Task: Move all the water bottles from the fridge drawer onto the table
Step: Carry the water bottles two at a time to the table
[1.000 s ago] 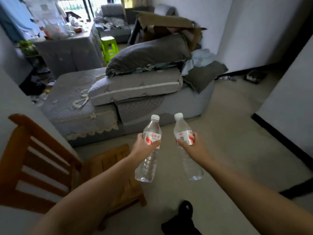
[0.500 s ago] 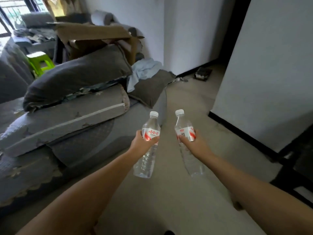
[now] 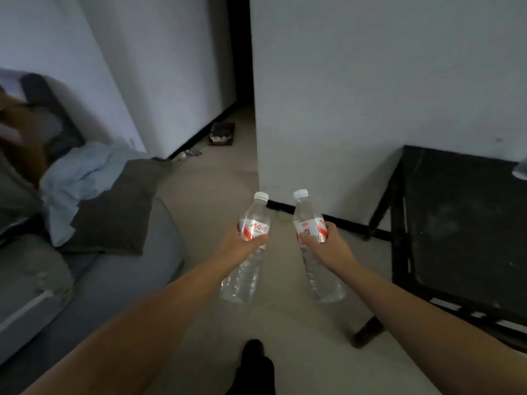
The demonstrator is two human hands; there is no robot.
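I hold two clear water bottles with white caps and red-and-white labels out in front of me above the floor. My left hand (image 3: 242, 242) grips the left bottle (image 3: 246, 269) around its label. My right hand (image 3: 325, 243) grips the right bottle (image 3: 320, 276) the same way. Both bottles tilt slightly, caps pointing away from me. A black table (image 3: 462, 223) stands at the right against the white wall, a short distance from my right hand. No fridge is in view.
A grey sofa (image 3: 119, 275) with a dark cushion and a light blue cloth fills the left side. A white wall corner (image 3: 285, 124) juts out ahead, with a dark passage beside it. My dark shoe (image 3: 253, 363) shows on the beige floor. Another bottle's edge (image 3: 520, 169) shows on the table's far right.
My view has swung right: the sofa slid to the left, the orange chair left the frame, and the black table came into view. Both hands keep their bottles.
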